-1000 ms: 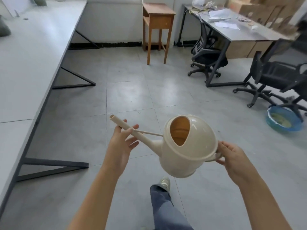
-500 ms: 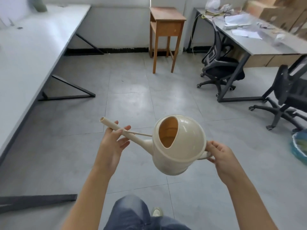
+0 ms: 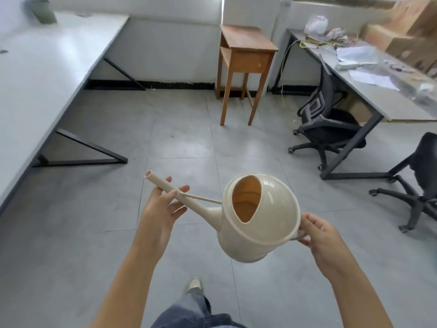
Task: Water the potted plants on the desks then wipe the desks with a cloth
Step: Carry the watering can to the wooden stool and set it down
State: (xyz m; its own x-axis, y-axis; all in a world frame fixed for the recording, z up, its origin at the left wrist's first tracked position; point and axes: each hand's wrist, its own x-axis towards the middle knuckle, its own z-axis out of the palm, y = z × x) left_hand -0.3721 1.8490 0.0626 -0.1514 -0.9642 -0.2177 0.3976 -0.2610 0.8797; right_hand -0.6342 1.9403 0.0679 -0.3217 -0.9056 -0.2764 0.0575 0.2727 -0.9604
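Midway Between Desks, a Watering Can Carried in Both Hands

Seemingly mid-stride over grey floor tiles point(image 3: 179, 143), a person holds a cream watering can point(image 3: 257, 223) out in front at about waist height. The left hand point(image 3: 163, 209) grips the long spout near its open tip, fingers wrapped around the tube; the right hand point(image 3: 319, 235) is closed on the handle at the can's rear. No brand, label or lettering can be read on the can, and print on the cardboard boxes point(image 3: 409, 36) at far right is too blurred to make out. A long white desk point(image 3: 30, 91) runs down the left side, its edge and black angled legs bordering a wide lane of bare floor. A small wooden table point(image 3: 246, 55) stands against the back wall. To the right, a grey desk point(image 3: 378, 91) strewn with papers and two black office chairs point(image 3: 328, 129) narrow the passage. A blurred dark-green object, possibly a plant pot point(image 3: 43, 9), sits on the white desk's far end.
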